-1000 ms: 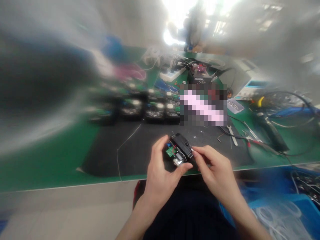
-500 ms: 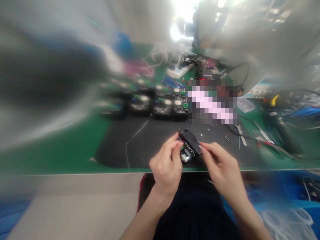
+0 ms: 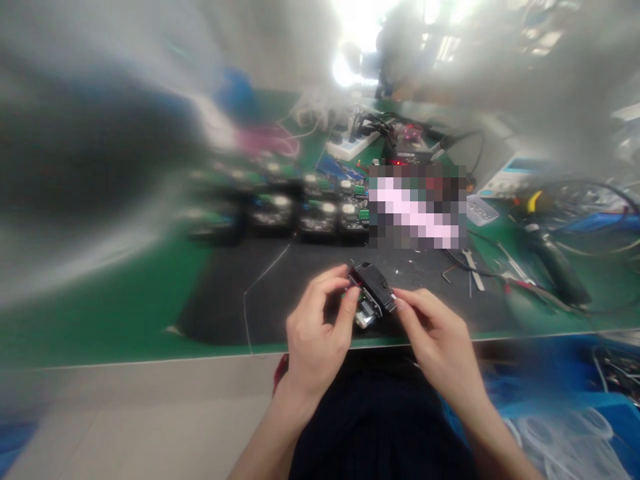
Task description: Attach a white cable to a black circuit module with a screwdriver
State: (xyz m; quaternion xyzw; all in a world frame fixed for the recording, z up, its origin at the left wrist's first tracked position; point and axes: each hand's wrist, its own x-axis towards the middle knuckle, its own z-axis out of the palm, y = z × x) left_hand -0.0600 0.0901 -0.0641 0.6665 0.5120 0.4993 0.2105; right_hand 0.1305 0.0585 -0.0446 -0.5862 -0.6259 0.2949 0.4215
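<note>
A small black electronic module (image 3: 373, 283) is held tilted above the near edge of the black mat (image 3: 220, 307). A green circuit board and a silvery, box-like part show on its underside. My left hand (image 3: 320, 320) grips the module's left end between thumb and fingers. At the right end, the thumb and forefinger of my right hand (image 3: 437, 333) pinch its edge. The fingertips partly cover both ends, and fine details of the module are too small to make out.
Several similar circuit-board modules (image 3: 319, 217) line the mat's far side. An open-ended wrench (image 3: 473, 270), a hex key (image 3: 449, 273) and a black-handled tool (image 3: 555, 267) lie at right. A power strip (image 3: 353, 145) stands behind. A thin wire (image 3: 265, 270) crosses the mat's left part.
The whole view has shifted slightly, so bench items appear further left. My left thumb and fingers have spread a little on the module; my right hand keeps its pinch.
</note>
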